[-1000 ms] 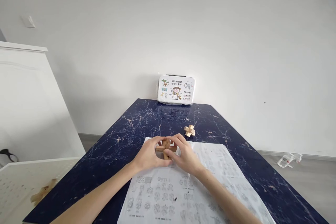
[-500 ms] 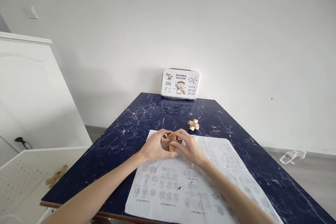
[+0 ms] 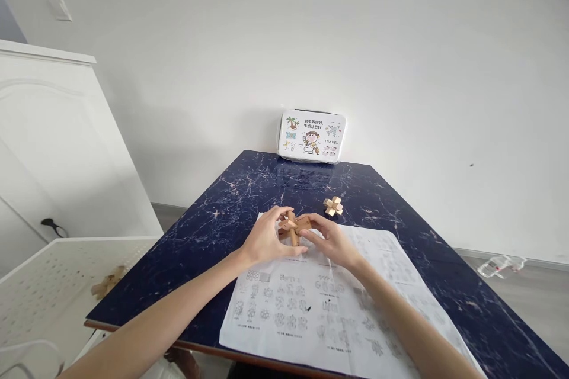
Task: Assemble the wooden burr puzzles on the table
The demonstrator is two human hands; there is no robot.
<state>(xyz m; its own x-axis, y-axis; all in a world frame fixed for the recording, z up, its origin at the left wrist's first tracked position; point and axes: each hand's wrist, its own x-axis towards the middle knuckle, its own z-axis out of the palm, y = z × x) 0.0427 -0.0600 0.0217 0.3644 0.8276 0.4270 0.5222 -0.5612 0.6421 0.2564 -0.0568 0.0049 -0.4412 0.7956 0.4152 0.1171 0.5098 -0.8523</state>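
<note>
Between both hands, above the upper part of a printed paper sheet, is a wooden burr puzzle (image 3: 290, 225) made of crossed brown pieces. My left hand (image 3: 267, 235) curls round its left side, fingers at the top and thumb along the bottom. My right hand (image 3: 328, 238) pinches a piece jutting out at the right between thumb and fingers. The sheet (image 3: 288, 331) carries rows of puzzle diagrams. A smaller, paler burr puzzle (image 3: 333, 206) sits on the table just past the sheet's far edge.
A white illustrated case (image 3: 312, 136) leans on the wall at the back of the dark blue marbled table (image 3: 213, 213). To the left stand a white cabinet (image 3: 53, 142) and a perforated white surface (image 3: 53, 272) bearing wooden pieces (image 3: 108, 283). Clear plastic packaging (image 3: 500, 266) lies on the floor at right.
The burr puzzle has been turned in the hands, and its crossed pieces show more openly. My right hand has shifted to a piece at its right. The camera view has moved slightly.
</note>
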